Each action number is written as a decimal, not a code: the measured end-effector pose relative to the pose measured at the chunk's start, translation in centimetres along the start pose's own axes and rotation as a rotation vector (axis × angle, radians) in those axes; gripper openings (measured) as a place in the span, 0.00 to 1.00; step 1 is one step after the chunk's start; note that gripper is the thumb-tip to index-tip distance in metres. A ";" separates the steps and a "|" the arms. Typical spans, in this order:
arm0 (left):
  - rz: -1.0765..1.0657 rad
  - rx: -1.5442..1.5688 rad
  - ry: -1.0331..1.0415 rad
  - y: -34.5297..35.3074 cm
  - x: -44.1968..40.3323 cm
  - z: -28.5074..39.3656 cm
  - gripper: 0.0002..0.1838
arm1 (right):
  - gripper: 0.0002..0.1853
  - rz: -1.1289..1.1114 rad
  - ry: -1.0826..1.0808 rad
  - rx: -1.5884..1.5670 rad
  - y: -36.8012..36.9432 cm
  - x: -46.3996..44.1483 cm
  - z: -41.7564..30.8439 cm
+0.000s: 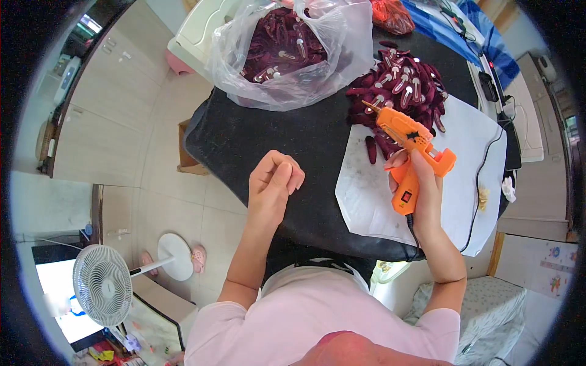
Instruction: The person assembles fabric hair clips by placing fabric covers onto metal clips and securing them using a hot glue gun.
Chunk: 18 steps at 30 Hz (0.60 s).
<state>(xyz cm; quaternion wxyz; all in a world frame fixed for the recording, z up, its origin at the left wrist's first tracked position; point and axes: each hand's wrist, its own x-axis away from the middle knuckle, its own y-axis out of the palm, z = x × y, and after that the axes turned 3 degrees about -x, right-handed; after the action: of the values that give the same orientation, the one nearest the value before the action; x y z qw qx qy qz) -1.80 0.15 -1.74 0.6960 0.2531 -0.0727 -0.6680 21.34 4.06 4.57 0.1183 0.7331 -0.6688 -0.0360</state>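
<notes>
My right hand is wrapped around the handle of an orange hot glue gun, whose nozzle points up and left. Just beyond the nozzle lies a heap of dark red velvety hair clips, several showing pale metal or white parts. My left hand is closed over the black tabletop, thumb pressed against curled fingers; anything inside it is hidden. A clear plastic bag at the back holds many more of the dark red pieces. Under the glue gun lies a white sheet.
The glue gun's black cord trails across the sheet. A red plastic bag sits at the back, near blue cloth. Left on the floor are a white fan, pink clogs and a cardboard box.
</notes>
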 end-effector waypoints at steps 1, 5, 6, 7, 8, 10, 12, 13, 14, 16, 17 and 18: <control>0.008 0.012 -0.020 -0.1 0.0 0.0 0.10 | 0.17 0.000 0.001 -0.003 0.1 0.0 0.0; 0.010 0.134 -0.088 0.5 -0.2 0.8 0.20 | 0.16 -0.035 -0.002 -0.040 -0.3 -0.1 0.2; 0.003 0.184 -0.102 0.9 -0.3 1.1 0.25 | 0.16 -0.033 -0.006 -0.039 -0.3 -0.1 0.2; -0.078 0.307 -0.108 0.3 -0.3 0.8 0.27 | 0.16 -0.032 -0.009 -0.039 -0.3 -0.1 0.2; -0.158 0.429 -0.113 -0.7 -0.5 0.2 0.30 | 0.16 -0.032 -0.013 -0.039 -0.2 -0.2 0.2; -0.223 0.645 -0.134 -1.4 -0.6 0.1 0.33 | 0.16 -0.042 -0.019 -0.038 -0.3 -0.1 0.3; -0.193 0.835 -0.166 -1.5 -0.6 0.3 0.32 | 0.16 -0.043 -0.016 -0.033 -0.3 -0.1 0.4; -0.204 0.917 -0.169 -1.7 -0.6 0.3 0.32 | 0.16 -0.040 -0.010 -0.029 -0.4 -0.1 0.5; -0.216 0.999 -0.173 -1.9 -0.6 0.1 0.32 | 0.16 -0.035 -0.004 -0.025 -0.4 -0.1 0.5; -0.242 1.101 -0.177 -2.2 -0.7 0.0 0.31 | 0.16 -0.041 -0.011 -0.025 -0.3 -0.1 0.5; -0.256 1.119 -0.178 -2.4 -0.8 0.0 0.31 | 0.16 -0.043 -0.014 -0.026 -0.2 -0.1 0.5; -0.271 1.138 -0.179 -2.5 -0.8 0.0 0.31 | 0.16 -0.042 -0.011 -0.017 -0.3 -0.1 0.5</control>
<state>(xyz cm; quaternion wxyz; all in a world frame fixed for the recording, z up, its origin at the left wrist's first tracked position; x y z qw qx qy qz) -4.07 0.98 -2.67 0.3506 0.5362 -0.4450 -0.6257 21.49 4.16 3.99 0.1199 0.7457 -0.6536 -0.0484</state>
